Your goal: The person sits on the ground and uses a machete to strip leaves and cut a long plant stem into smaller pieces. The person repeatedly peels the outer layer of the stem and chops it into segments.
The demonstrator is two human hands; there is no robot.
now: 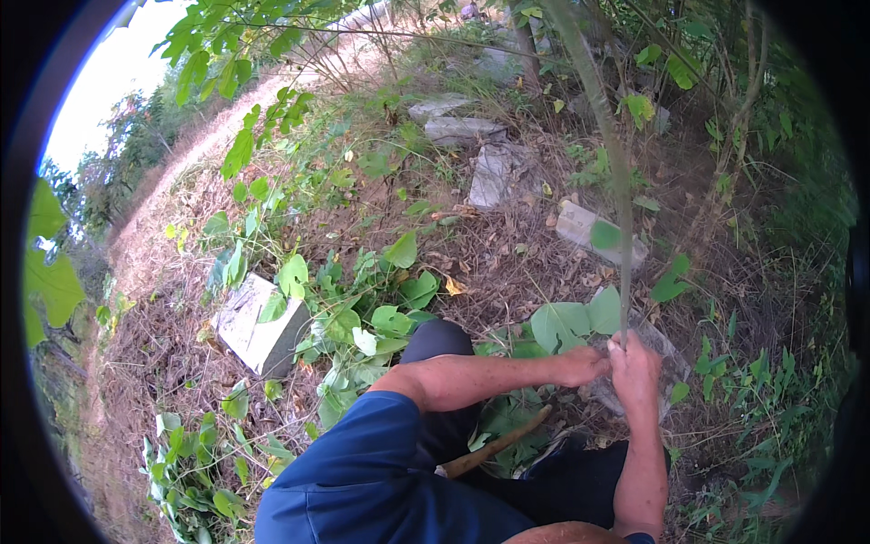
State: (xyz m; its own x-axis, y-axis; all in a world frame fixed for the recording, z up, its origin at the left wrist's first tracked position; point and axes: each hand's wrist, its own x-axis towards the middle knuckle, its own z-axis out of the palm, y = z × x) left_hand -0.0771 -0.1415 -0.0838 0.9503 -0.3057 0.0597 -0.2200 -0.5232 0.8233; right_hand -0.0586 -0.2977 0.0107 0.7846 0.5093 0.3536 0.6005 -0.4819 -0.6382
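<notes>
My right hand [637, 364] is closed around the lower part of a thin upright tree stem [622, 238], thumb on top. Just left of it, against its side, is my left hand [583, 367] with curled fingers; whether it holds anything is hidden. Large green leaves [561, 325] stand directly above my left hand. Beneath my hands a flat grey stone [669, 350] lies on the ground. A curved wooden stick or handle [499, 445] sticks out between my dark-trousered legs, its lower end hidden by my clothing.
A pale squared stone block [255, 323] lies at the left among leafy vines [340, 316]. More stones [499, 173] and a pale slab [598, 231] lie on the dry slope ahead. Cut leafy stems [194, 476] are heaped at the lower left. Thin trunks [527, 51] and undergrowth stand at the right and top.
</notes>
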